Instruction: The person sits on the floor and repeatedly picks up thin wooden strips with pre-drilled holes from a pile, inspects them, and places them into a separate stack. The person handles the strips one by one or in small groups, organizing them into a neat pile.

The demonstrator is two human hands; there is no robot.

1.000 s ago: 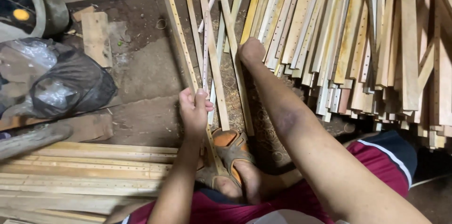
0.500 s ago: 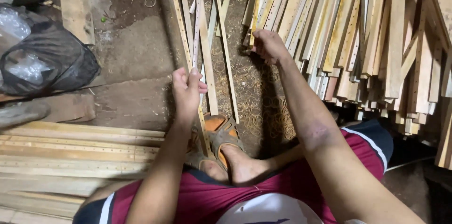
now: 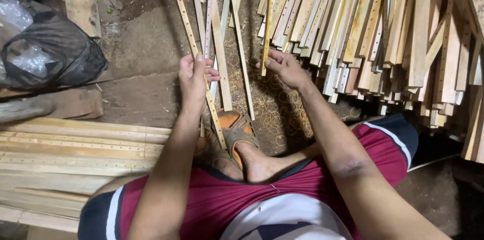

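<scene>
I sit on the ground with one sandalled foot [image 3: 241, 136] tucked in front of me. My left hand [image 3: 195, 76] is closed around a few long thin wooden slats [image 3: 210, 28] with rows of small holes, which run away from me across the dirt floor. My right hand [image 3: 283, 66] pinches the near end of one yellowish slat [image 3: 268, 23] at the edge of the big slat pile [image 3: 383, 33] on the right. The two hands are about a hand's width apart.
A flat stack of perforated slats [image 3: 75, 146] lies at my left. A black plastic bag [image 3: 53, 53] and a short board [image 3: 80, 0] sit at the upper left. Rubber bands [image 3: 275, 114] are scattered on the floor by my foot.
My right hand has drawn back toward me from the pile, bringing one yellowish slat with it. My left hand keeps its grip on the bundle of slats.
</scene>
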